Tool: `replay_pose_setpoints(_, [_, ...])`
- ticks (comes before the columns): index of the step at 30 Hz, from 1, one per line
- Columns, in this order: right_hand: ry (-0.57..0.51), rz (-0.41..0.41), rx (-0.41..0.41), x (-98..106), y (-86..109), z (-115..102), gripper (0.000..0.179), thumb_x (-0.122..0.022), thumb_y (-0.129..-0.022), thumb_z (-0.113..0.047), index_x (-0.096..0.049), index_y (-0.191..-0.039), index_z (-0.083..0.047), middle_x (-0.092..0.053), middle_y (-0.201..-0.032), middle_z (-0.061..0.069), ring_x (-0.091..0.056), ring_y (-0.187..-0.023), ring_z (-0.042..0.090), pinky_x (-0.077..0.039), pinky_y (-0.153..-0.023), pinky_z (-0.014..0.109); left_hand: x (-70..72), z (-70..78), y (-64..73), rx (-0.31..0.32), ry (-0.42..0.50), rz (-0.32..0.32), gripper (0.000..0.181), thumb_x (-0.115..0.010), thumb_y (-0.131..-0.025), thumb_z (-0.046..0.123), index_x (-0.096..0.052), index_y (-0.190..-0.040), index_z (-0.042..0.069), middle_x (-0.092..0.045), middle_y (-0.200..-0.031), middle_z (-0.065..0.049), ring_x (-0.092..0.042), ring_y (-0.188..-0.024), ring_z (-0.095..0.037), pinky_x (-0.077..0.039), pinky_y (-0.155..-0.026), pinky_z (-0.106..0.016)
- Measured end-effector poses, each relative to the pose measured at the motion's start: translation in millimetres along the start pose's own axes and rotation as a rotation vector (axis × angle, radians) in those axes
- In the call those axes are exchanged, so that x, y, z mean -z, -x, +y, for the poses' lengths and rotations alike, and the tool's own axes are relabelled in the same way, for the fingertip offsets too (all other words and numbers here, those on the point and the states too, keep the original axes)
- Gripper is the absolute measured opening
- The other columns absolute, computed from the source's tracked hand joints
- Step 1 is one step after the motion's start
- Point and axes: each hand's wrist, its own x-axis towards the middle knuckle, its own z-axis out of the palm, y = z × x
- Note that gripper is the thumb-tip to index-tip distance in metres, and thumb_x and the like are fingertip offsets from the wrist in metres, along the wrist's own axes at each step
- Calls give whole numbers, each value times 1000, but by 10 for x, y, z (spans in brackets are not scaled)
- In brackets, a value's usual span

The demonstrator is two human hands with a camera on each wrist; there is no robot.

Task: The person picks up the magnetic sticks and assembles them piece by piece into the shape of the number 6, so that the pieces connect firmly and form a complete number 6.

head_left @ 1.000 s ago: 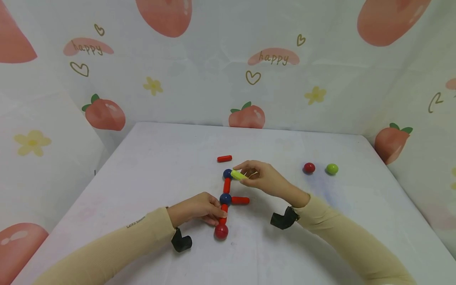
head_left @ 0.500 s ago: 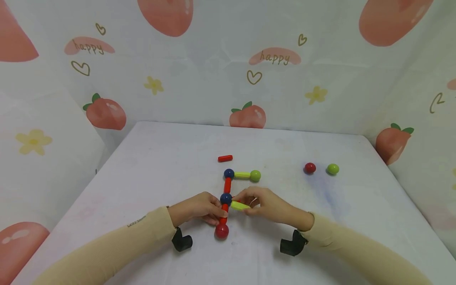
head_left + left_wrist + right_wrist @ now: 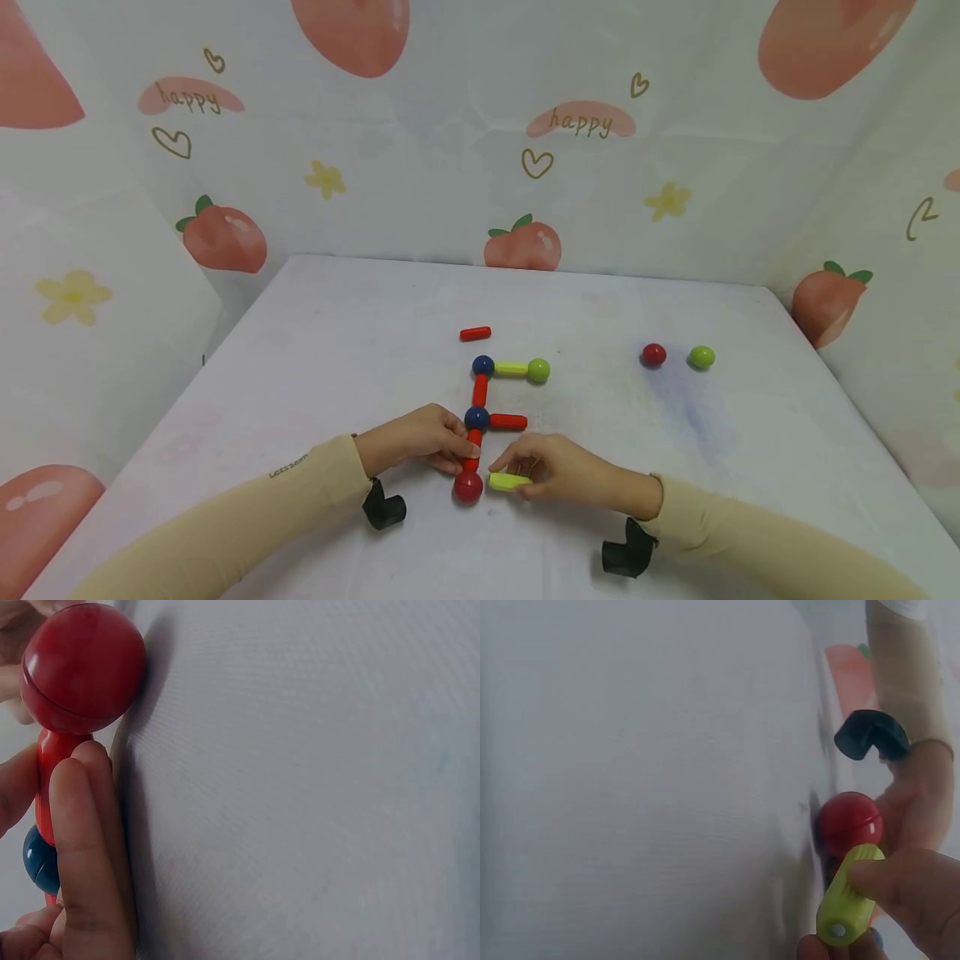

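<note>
My left hand (image 3: 416,437) pinches a red magnetic rod (image 3: 56,750) between thumb and fingers. That rod joins a large red ball (image 3: 468,487) at the near end to a blue ball (image 3: 476,418). From this ball another red rod (image 3: 480,390) runs up to a far blue ball (image 3: 483,366), and a red side rod (image 3: 508,422) points right. A yellow-green rod (image 3: 512,368) links the far blue ball to a green ball (image 3: 538,370). My right hand (image 3: 570,475) pinches a loose yellow-green rod (image 3: 851,896), its tip close to the large red ball; a metal dot shows on its other end.
A loose red rod (image 3: 476,333) lies beyond the joined pieces. Off to the right sit a red ball (image 3: 654,355) and a green ball (image 3: 701,357). The white tabletop (image 3: 360,333) ends at a patterned cloth backdrop (image 3: 420,167).
My right hand has carried the loose yellow-green rod from beside the far blue ball, past the middle one, to the large red ball. The left hand stays put.
</note>
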Motion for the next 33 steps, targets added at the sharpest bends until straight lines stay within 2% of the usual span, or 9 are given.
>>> replay_pose_setpoints(7, [-7,-20,-22,-38,19,38,32,-70,-81,-8,-66,-109,-23,-65,-103,-9,-58,-88,0,-49,-79,14,-1,1,-6,1,0,0,14,-70,-82,16,-65,-83,4,-64,-66,-1,-60,-53,-8,-51,-55,-15])
replay_pose_setpoints(19, [71,-32,4,-61,-17,24,31,-70,-82,-11,-66,-109,-24,-65,-99,-10,-55,-83,-2,-49,-74,15,-4,1,-13,8,-5,3,14,-70,-83,17,-65,-83,4,-63,-66,-1,-60,-53,-8,-50,-55,-15])
replay_pose_setpoints(26, [58,-36,-22,-79,-62,-18,28,-70,-81,-10,-66,-106,-23,-64,-95,-10,-55,-80,-1,-49,-71,15,1,7,-7,10,-3,-6,14,-70,-83,17,-66,-84,4,-63,-66,-1,-60,-53,-8,-50,-55,-15])
replay_pose_setpoints(33, [71,-33,-15,-78,-68,-14,28,-70,-81,-11,-66,-106,-23,-63,-95,-10,-54,-79,0,-49,-70,16,7,12,-1,5,-11,-7,14,-70,-83,18,-66,-85,4,-63,-67,-1,-61,-54,-8,-50,-55,-15])
